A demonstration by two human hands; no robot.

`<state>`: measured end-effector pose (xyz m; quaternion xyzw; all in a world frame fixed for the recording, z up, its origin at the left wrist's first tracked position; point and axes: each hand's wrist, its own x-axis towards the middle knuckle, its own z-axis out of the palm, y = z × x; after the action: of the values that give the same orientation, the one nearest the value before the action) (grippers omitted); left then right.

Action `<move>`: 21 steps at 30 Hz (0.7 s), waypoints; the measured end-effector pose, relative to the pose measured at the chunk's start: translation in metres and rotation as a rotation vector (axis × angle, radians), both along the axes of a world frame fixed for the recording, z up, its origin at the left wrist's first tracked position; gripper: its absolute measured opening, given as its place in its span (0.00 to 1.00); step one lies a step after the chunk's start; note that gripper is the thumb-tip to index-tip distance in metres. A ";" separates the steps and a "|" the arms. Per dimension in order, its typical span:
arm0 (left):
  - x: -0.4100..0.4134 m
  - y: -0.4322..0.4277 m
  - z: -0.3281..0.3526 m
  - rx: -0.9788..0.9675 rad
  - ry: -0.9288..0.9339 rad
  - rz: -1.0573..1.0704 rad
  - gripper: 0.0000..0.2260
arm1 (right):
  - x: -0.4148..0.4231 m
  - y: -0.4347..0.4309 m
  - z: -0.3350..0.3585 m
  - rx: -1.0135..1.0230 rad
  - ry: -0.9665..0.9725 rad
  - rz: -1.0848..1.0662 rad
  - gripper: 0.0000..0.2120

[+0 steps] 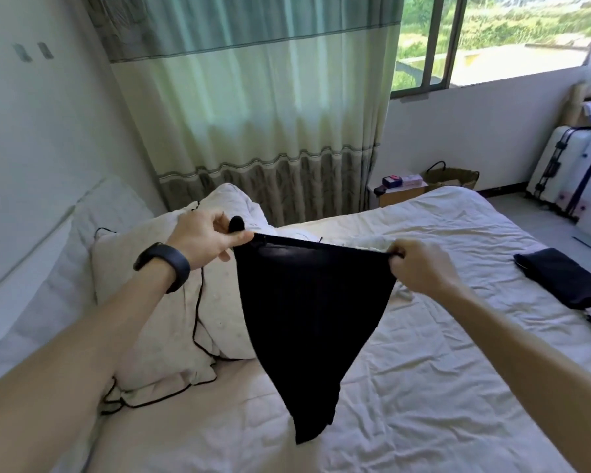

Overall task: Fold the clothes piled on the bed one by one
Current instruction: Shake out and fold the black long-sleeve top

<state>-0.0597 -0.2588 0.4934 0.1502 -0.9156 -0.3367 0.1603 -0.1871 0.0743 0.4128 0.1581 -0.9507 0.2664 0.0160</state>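
While held taut above the bed [423,387], black garment [307,302] hangs to a point: left hand [207,238] and right hand [418,266] pinch its upper corners, fingers clamped on cloth; folded dark item [560,278] lies right.

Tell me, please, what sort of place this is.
A bedroom, most likely in a home: a bed with pillows, a long curtain beside the window, and suitcases standing at the right. The left hand and right hand pinch a black garment above the bed.
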 end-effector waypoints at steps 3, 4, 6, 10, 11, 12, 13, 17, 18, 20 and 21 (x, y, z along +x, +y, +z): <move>0.007 -0.011 -0.002 -0.413 -0.102 0.003 0.18 | -0.014 -0.008 0.034 0.017 -0.051 -0.108 0.11; 0.007 -0.013 -0.001 -0.580 -0.127 0.025 0.18 | -0.016 -0.015 0.043 0.014 -0.105 -0.100 0.14; 0.004 -0.013 0.003 -0.781 -0.240 0.023 0.14 | -0.018 -0.035 0.055 -0.095 -0.241 -0.076 0.16; 0.000 -0.007 0.006 -0.829 -0.644 -0.059 0.09 | -0.015 -0.076 0.062 -0.486 -0.389 -0.051 0.14; -0.001 -0.007 0.005 -0.824 -0.703 -0.064 0.09 | -0.015 -0.082 0.062 -0.560 -0.387 -0.043 0.12; 0.000 -0.008 0.006 -0.836 -0.720 -0.051 0.09 | -0.014 -0.087 0.061 -0.595 -0.357 -0.035 0.09; 0.002 -0.012 0.007 -0.850 -0.701 -0.024 0.09 | -0.014 -0.088 0.060 -0.599 -0.305 -0.027 0.05; 0.019 -0.042 0.013 -0.726 -0.504 0.205 0.29 | -0.020 -0.074 0.058 -0.314 -0.054 0.050 0.04; 0.025 -0.051 0.014 -0.663 -0.482 0.263 0.29 | -0.022 -0.068 0.058 -0.192 -0.028 0.082 0.05; 0.035 -0.066 0.014 -0.538 -0.470 0.333 0.21 | -0.025 -0.059 0.056 0.016 -0.053 0.147 0.07; 0.038 -0.071 0.014 -0.507 -0.477 0.352 0.17 | -0.026 -0.055 0.056 0.112 -0.068 0.159 0.07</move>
<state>-0.0212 -0.3294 0.5072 0.3347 -0.9415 -0.0230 0.0304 -0.2128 0.0195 0.4686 0.2248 -0.9485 0.2183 -0.0463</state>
